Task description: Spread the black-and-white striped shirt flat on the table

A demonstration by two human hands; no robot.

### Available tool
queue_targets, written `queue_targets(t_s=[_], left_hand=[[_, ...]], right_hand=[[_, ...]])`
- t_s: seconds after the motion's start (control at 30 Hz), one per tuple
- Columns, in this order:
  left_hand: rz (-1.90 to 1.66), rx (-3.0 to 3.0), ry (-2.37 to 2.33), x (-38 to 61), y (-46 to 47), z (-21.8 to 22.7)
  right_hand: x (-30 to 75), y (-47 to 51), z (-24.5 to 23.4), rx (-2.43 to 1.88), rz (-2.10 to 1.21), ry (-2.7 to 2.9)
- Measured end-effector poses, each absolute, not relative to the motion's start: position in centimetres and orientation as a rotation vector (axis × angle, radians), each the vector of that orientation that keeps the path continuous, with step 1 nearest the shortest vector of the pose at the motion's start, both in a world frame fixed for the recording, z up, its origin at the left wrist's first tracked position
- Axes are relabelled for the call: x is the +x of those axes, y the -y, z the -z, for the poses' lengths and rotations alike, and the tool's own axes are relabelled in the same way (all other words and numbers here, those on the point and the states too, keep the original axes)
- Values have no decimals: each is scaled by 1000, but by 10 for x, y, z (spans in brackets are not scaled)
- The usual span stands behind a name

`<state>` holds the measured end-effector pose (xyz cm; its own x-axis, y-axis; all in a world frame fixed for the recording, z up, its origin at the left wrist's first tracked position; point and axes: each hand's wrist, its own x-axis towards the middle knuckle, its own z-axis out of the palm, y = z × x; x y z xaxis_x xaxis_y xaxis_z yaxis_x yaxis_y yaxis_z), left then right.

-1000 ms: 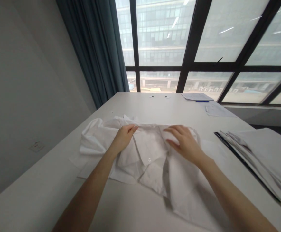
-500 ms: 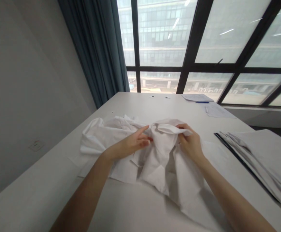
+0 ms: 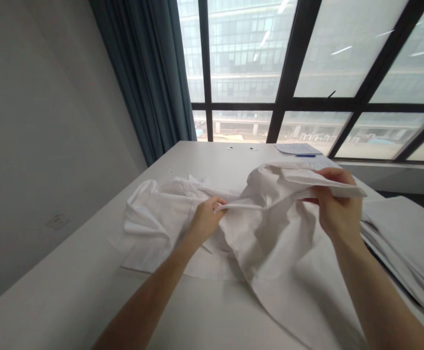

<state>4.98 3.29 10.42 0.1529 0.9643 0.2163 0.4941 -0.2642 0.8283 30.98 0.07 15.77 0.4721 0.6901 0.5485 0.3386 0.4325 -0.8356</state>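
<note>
White cloth (image 3: 270, 233) lies bunched on the tabletop (image 3: 204, 316), its right side raised: the left hand (image 3: 207, 218) pinches an edge (image 3: 246, 207), the right hand (image 3: 339, 209) grips a flap (image 3: 302, 175), seemingly to keep that stretch spread, though folds partly hide the hold.

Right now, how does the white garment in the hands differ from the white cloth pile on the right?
The white garment is loose and rumpled, while the white cloth pile lies in flat, stacked layers. The garment is partly lifted, held by the left hand and right hand; the pile is held by neither. Both are white fabric on the table.
</note>
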Motion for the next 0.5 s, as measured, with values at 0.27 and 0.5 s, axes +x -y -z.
queue_targets(t_s=[0.27, 0.5], left_hand=[[-1511, 1626, -1191, 2, -33, -219], [-1194, 2385, -1469, -13, -75, -254]], right_hand=[[319, 46, -209, -1380, 532, 1405], [365, -13, -212, -1499, -187, 1620]])
